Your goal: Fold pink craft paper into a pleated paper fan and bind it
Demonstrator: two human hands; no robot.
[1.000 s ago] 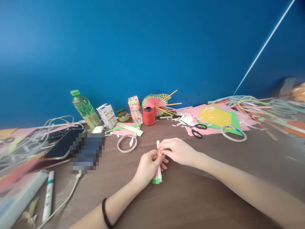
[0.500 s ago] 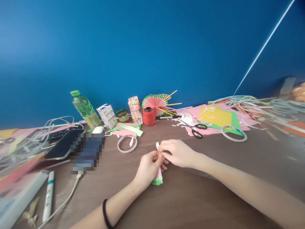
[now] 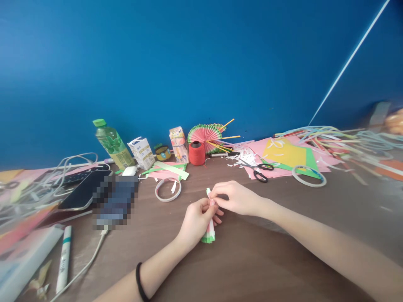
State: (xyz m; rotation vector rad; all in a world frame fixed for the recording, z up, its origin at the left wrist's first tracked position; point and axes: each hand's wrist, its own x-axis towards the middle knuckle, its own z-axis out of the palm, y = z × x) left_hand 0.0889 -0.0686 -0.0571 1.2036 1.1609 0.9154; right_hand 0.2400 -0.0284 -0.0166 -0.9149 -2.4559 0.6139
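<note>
Head view: my left hand [image 3: 195, 219], just below centre of frame, pinches pleated paper [image 3: 208, 237], green-edged end toward bottom. My right hand [image 3: 236, 199], right of centre, bunches fingertips at paper's upper part; cannot tell exact grip. Red spool [image 3: 197, 155] above centre.

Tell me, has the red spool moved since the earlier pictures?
No. The red spool stands in the same spot against the blue wall, in front of the pleated fan.
</note>
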